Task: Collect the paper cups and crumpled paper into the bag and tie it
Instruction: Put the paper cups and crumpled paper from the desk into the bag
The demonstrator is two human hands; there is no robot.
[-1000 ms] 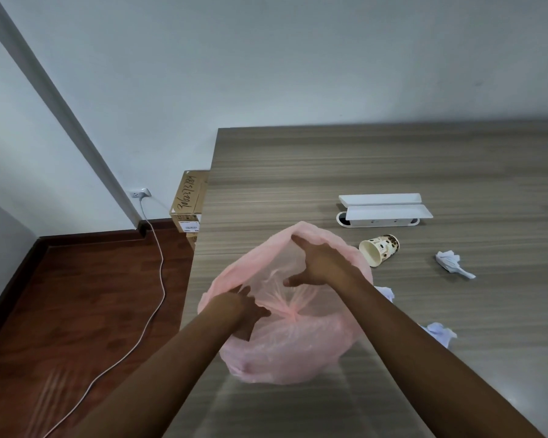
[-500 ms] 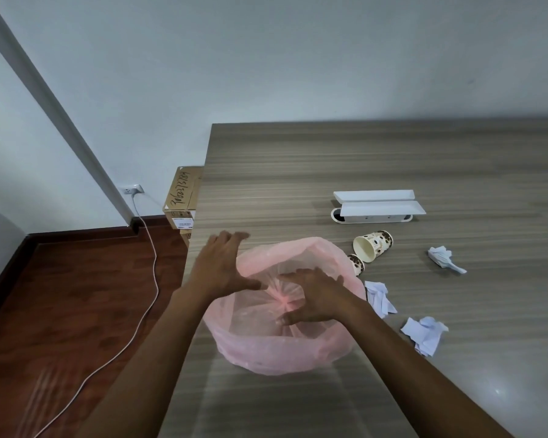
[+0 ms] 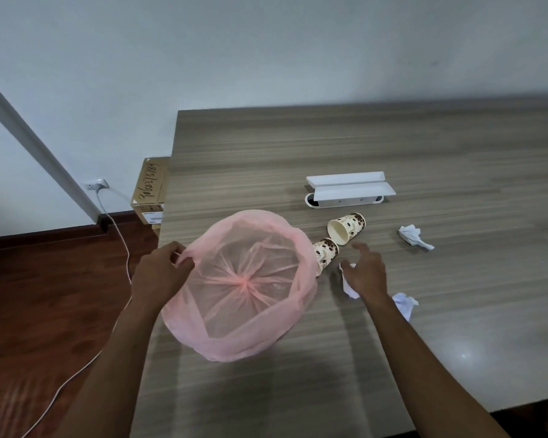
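A pink plastic bag (image 3: 244,324) stands open-mouthed on the wooden table (image 3: 329,147) near its left edge. My left hand (image 3: 162,273) pinches the bag's left rim. My right hand (image 3: 366,270) hovers with relaxed fingers over a crumpled paper (image 3: 348,284), holding nothing. Two patterned paper cups lie on their sides: one (image 3: 325,252) against the bag's right side, the other (image 3: 345,230) just behind it. Another crumpled paper (image 3: 405,303) lies right of my right wrist, and a third (image 3: 412,237) lies farther right.
A white cable box with its lid ajar (image 3: 348,189) sits behind the cups. Left of the table stand cardboard boxes (image 3: 149,188) on a wood floor, with a white cord (image 3: 121,248) running from a wall socket.
My right hand left the bag's inside and moved right, over the crumpled paper. My left hand took hold of the bag's left rim. The bag's mouth now stands wider.
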